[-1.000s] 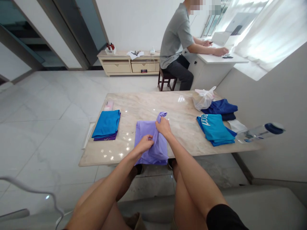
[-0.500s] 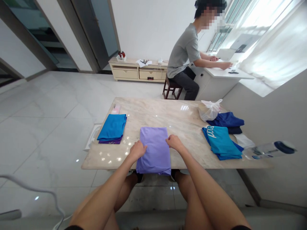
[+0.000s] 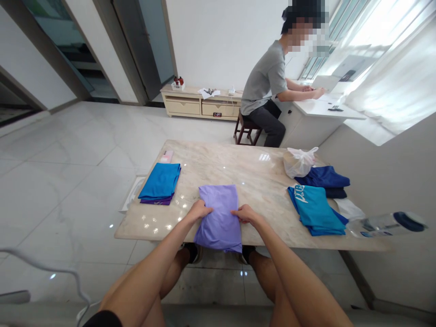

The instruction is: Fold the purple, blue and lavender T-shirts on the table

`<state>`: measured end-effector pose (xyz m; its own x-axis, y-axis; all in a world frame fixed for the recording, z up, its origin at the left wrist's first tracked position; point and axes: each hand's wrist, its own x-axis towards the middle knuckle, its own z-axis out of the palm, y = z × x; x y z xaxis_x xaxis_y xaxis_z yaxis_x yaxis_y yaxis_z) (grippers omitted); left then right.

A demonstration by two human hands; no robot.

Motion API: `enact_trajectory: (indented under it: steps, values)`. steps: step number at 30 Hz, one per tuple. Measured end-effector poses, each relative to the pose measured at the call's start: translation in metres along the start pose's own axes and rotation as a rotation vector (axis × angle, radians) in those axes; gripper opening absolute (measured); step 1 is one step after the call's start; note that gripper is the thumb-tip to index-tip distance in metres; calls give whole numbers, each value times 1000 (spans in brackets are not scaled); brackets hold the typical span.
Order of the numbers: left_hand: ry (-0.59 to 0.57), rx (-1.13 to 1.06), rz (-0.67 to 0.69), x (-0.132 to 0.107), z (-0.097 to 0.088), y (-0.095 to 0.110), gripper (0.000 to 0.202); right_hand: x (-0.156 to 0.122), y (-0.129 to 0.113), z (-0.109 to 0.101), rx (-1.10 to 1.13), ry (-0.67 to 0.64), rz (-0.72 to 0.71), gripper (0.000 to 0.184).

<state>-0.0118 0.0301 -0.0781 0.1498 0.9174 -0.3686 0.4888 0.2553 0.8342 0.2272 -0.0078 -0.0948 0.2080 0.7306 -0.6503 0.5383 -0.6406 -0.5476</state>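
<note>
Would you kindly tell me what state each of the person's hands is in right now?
Left hand: closed, holding the folded lavender shirt by its edge.
Right hand: closed, holding the shirt's opposite edge.

Left hand [image 3: 200, 210] and right hand [image 3: 244, 213] closer together on lilac shirt [image 3: 218, 226] (fabric now bunched).

Plain pale lavender T-shirt [image 3: 218, 222] on a cream, grey-veined marble tabletop [image 3: 218, 163].
Nearby: turquoise shirt [image 3: 315, 213] with white lettering, solid navy cloth [image 3: 323, 177], bright blue cloth [image 3: 160, 180] over purple cloth [image 3: 153, 200].
</note>
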Motion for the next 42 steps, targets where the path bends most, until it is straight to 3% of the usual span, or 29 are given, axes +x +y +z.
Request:
enact_trajectory:
  steps: [5,10,14,19,21,25,28,33,36,39,42]
  values:
    - [96,1,73,-14,-30,44,24,-21,-30,-29,136,191,-252,31]
    - [241,-321,302,-45,-54,86,48,-59,-55,-75,419,470,-623,47]
    - [389,-348,393,-52,-57,98,48,-91,-61,-86,420,718,-867,41]
    - [588,-172,578,-52,-59,101,34,-117,-61,-84,282,908,-988,34]
    - [535,-180,619,-58,-62,106,33,-123,-62,-83,317,904,-989,35]
    - [326,-342,531,-72,-64,115,39,-127,-65,-81,504,815,-912,46]
    - [340,-426,469,-70,-55,114,44,-123,-71,-80,602,737,-859,55]
    - [209,-504,138,-50,-27,103,69,-111,-76,-80,592,741,-820,60]
    - [242,-539,194,-50,-22,102,75,-107,-69,-84,628,745,-775,60]
    - [283,-661,245,-53,-28,100,84,-105,-64,-89,723,623,-751,62]
    - [8,-687,57,-56,-33,94,71,-103,-64,-91,762,529,-746,64]
